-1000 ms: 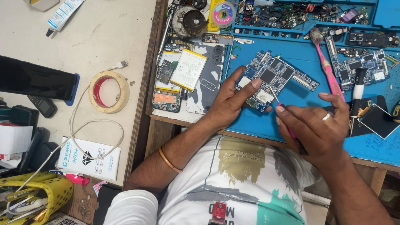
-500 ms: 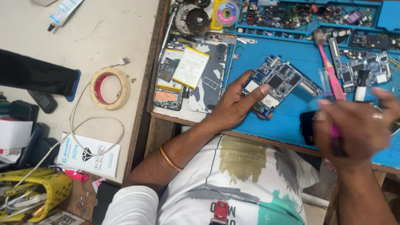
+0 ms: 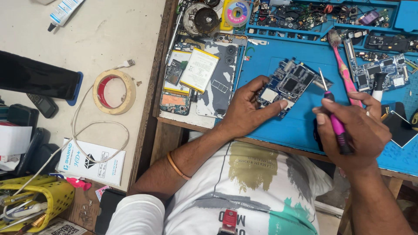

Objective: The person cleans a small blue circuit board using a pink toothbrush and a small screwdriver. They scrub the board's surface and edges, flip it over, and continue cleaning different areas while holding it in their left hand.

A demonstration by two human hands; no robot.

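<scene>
Here we pin the blue circuit board to the blue mat with our left hand, while our right hand grips a pink-handled screwdriver, tip seemingly just beside the board's edge; seating it demands steadiness.

The circuit board lies on the work mat under the fingers of the left hand. Just right of it, the right hand holds a screwdriver, whose tip stands beside the board's right edge. Behind the right hand a toothbrush lies on the mat, with a second board to its right. Left of the left hand lies an opened phone. Further left, on the table, a tape roll sits with a cable beside it.
</scene>
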